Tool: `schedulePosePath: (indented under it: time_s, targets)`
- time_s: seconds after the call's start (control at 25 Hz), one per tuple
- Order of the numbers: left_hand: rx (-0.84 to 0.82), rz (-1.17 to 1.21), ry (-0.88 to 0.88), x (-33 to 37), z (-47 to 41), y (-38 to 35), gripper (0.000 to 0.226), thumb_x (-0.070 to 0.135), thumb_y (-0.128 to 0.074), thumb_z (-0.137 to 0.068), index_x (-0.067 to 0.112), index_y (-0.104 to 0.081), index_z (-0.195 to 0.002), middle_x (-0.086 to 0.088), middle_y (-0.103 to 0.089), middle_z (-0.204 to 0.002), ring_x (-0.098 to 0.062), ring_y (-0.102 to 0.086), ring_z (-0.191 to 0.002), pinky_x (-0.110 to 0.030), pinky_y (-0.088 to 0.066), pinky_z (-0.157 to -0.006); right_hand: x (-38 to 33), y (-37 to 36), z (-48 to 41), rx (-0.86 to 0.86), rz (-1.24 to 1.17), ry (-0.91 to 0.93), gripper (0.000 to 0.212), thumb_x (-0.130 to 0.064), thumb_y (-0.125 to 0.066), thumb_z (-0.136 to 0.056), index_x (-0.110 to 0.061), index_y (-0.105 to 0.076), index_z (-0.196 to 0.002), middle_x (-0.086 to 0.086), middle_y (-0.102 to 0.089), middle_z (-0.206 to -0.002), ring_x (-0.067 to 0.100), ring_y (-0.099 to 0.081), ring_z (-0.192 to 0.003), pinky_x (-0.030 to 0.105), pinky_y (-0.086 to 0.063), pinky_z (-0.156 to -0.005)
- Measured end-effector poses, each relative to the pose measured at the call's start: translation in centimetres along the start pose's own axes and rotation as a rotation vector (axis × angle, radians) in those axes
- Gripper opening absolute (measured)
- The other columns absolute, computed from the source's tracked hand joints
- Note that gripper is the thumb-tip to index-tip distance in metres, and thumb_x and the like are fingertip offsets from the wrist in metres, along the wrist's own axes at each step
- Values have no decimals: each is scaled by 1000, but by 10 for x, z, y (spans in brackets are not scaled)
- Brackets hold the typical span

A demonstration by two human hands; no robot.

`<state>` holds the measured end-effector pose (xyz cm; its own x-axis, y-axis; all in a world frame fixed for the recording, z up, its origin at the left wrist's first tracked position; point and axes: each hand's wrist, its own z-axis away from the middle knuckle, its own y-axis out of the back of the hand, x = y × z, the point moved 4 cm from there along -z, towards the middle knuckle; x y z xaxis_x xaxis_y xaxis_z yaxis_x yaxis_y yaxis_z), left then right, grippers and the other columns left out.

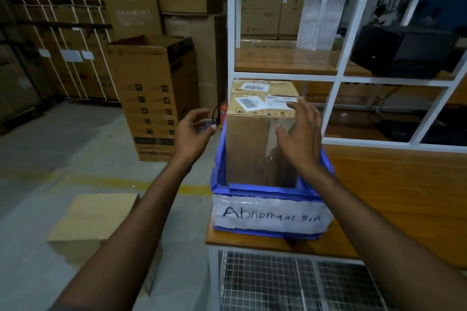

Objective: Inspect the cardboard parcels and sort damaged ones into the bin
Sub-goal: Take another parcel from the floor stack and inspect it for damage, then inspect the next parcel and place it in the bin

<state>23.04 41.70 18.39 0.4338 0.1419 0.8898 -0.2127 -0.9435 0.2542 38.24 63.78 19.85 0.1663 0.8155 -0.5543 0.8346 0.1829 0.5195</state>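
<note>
A blue bin with a white label reading "Abnormal Bin" stands on the corner of a wooden table. A tall cardboard parcel with barcode labels on top stands upright in it, rising well above the rim. A second parcel shows just behind it. My right hand hovers with spread fingers at the parcel's front right side, close to or lightly touching it. My left hand hangs in the air left of the bin, fingers loosely curled, holding nothing.
A flat cardboard box lies on the floor at lower left. A tall open carton stands behind it. Stacked cartons line the back wall. A white frame partition rises behind the wooden table, with a black device beyond it.
</note>
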Motion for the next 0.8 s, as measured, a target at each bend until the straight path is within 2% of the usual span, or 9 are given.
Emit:
schedulePosePath:
  time_s: [0.08, 0.2, 0.28, 0.36, 0.48, 0.6, 0.72, 0.8]
  targets:
    - [96, 60, -29, -5, 14, 38, 34, 8, -75, -95, 19, -67, -127, 5, -71, -120, -3, -66, -107, -21, -55, -93, -46, -12, 21, 23, -79, 63, 46, -20, -74, -87, -24, -62, -131, -2, -57, -144, 20, -45, -138, 29, -34, -114]
    - [197, 88, -20, -34, 38, 111, 24, 9, -72, -96, 20, -68, -116, 7, -72, -106, 1, -68, -98, -21, -57, -90, -116, -47, 63, 23, -249, 127, 24, -24, -72, -90, -22, -69, -113, -3, -70, -117, 20, -62, -113, 34, -48, -96]
    - [272, 94, 30, -67, 53, 171, 19, 9, -71, -97, 17, -68, -115, 3, -73, -104, -1, -69, -96, -19, -57, -88, -162, -84, 96, -42, -369, 95, 15, -32, -69, -92, -28, -68, -107, -8, -71, -106, 17, -66, -102, 34, -53, -83]
    - [335, 87, 100, -107, 65, 229, 17, 10, -70, -97, 17, -69, -112, -1, -74, -105, -10, -71, -99, -23, -57, -90, -199, -125, 125, -136, -438, 71, 13, -36, -69, -93, -31, -65, -105, -13, -69, -101, 12, -66, -98, 34, -55, -75]
    - [424, 83, 236, -163, 78, 309, 16, 10, -70, -95, 23, -69, -104, -1, -74, -101, -14, -71, -97, -30, -58, -89, -241, -193, 163, -319, -453, 55, 17, -39, -69, -95, -30, -65, -109, -16, -68, -105, 6, -65, -103, 39, -58, -77]
    - [496, 65, 328, -205, 77, 364, 14, 14, -71, -94, 24, -67, -104, 3, -72, -97, -17, -73, -98, -31, -56, -86, -262, -259, 188, -460, -454, 9, 23, -40, -70, -95, -26, -66, -112, -12, -71, -109, 7, -66, -104, 41, -59, -82]
    - [523, 80, 425, -254, 70, 390, 8, 30, -72, -98, 28, -65, -100, 5, -70, -97, -24, -74, -98, -34, -55, -85, -272, -331, 208, -568, -426, -6, 27, -34, -73, -95, -19, -67, -117, -6, -73, -112, 11, -68, -103, 37, -58, -87]
    - [566, 75, 470, -290, 70, 401, 15, 43, -71, -98, 32, -63, -95, 5, -71, -98, -23, -74, -97, -36, -55, -86, -274, -379, 221, -660, -396, -8, 31, -29, -73, -95, -17, -67, -123, -3, -73, -118, 14, -68, -106, 36, -56, -91]
